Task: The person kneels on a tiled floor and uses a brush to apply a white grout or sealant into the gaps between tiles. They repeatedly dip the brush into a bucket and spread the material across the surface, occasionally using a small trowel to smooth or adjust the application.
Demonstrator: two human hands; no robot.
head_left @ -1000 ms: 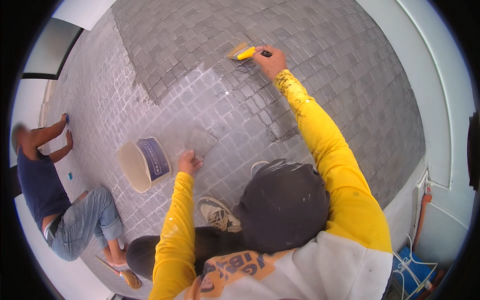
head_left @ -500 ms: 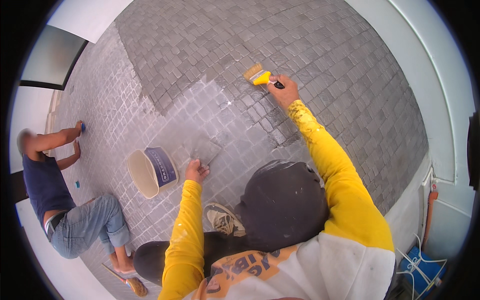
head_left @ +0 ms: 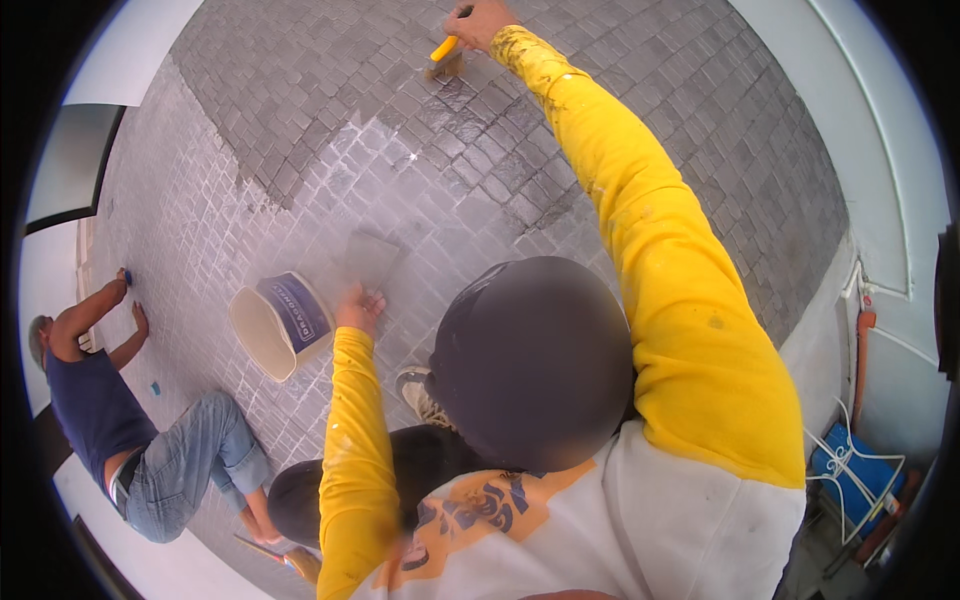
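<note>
My right hand (head_left: 480,22) grips a paintbrush with a yellow and black handle (head_left: 445,47), its bristles down on grey stone-patterned paving (head_left: 260,110), where a darker, glossy patch lies beside a paler, hazy area. My left hand (head_left: 360,305), fingers curled, holds the lower edge of a flat grey square piece (head_left: 372,258) over the pale paving. A cream bucket with a blue label (head_left: 280,325) stands to its left. My dark-clad knee (head_left: 530,360) fills the lower middle, partly hiding my shoe (head_left: 413,395).
A co-worker (head_left: 100,420) in a blue sleeveless top reaches to the paving at left, near a small blue object (head_left: 155,388) and an orange-handled brush (head_left: 300,563). A white wall (head_left: 890,160) with pipes runs along the right, above a blue object with white wire (head_left: 840,470).
My right hand first came back right and down, then moved up and left to the top of the view with the brush. My knee appears higher; my left hand stays near the bucket.
</note>
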